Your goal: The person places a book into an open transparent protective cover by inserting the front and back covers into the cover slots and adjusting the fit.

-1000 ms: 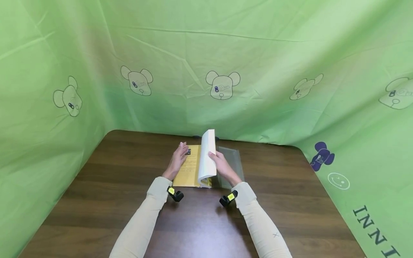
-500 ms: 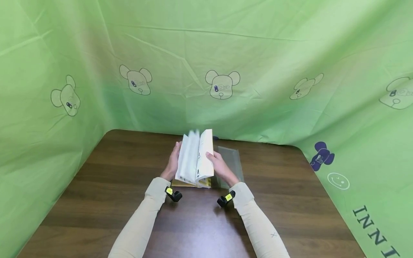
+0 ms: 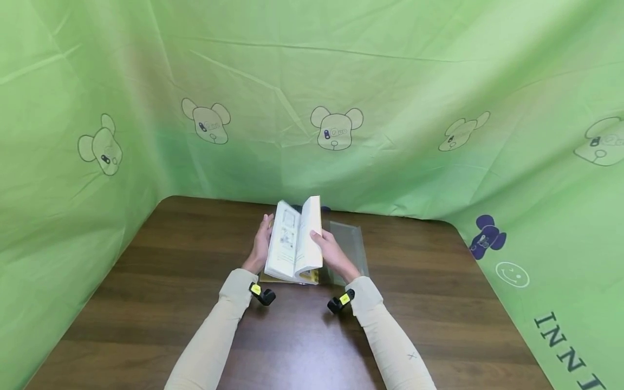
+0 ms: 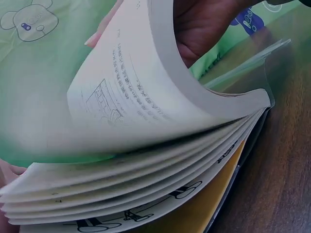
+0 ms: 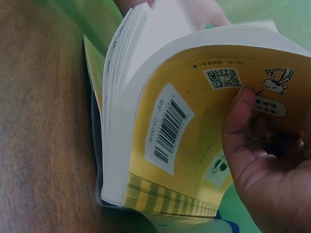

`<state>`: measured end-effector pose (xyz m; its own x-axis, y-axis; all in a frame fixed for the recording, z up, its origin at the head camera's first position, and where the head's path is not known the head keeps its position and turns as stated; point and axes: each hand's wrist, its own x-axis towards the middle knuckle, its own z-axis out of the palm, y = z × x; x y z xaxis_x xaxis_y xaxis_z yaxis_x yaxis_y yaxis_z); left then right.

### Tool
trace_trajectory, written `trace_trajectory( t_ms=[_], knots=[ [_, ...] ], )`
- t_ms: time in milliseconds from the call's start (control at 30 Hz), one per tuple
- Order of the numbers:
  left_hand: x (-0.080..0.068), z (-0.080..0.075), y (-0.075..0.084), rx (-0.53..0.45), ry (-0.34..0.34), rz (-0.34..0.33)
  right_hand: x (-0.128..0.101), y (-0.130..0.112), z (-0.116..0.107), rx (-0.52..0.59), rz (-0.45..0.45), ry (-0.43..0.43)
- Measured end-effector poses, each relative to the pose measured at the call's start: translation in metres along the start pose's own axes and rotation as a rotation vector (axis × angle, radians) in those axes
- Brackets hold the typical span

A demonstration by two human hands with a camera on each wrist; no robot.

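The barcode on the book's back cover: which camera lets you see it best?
The right wrist view. There the barcode sits large and sharp on the book's yellow back cover, which the right hand holds. The head view shows the book small, back cover turned away. The left wrist view shows only inner pages.
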<state>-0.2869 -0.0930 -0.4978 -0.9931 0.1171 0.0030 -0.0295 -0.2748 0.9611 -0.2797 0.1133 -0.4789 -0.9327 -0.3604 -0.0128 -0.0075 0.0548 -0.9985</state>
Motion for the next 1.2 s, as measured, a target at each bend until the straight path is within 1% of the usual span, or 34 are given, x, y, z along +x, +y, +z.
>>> trace_trajectory(
  t_ms=[133,300,467,833,1000,1200],
  knots=[
    [-0.0006,0.0013,0.0011,-0.009,-0.001,0.002,-0.0007,0.0012,0.0017,-0.003,0.001,-0.001],
    [-0.0021,0.0018,0.0039,0.017,-0.01,-0.001,0.0004,0.0013,0.003,-0.002,-0.005,-0.005],
    [-0.0014,0.0021,0.0036,0.018,-0.013,-0.006,-0.0001,-0.0006,0.0055,-0.003,-0.007,0.0],
    [-0.0004,0.0019,0.0025,0.043,-0.013,0.023,0.0016,0.0003,0.0039,-0.027,0.006,0.016],
    [0.0002,0.0002,0.0025,0.04,0.0,0.036,0.0007,0.0006,0.0033,-0.038,-0.014,0.0],
    [0.0025,-0.0014,0.0009,0.052,0.022,0.041,-0.0004,0.0001,0.0028,-0.027,-0.01,-0.018]
  ],
)
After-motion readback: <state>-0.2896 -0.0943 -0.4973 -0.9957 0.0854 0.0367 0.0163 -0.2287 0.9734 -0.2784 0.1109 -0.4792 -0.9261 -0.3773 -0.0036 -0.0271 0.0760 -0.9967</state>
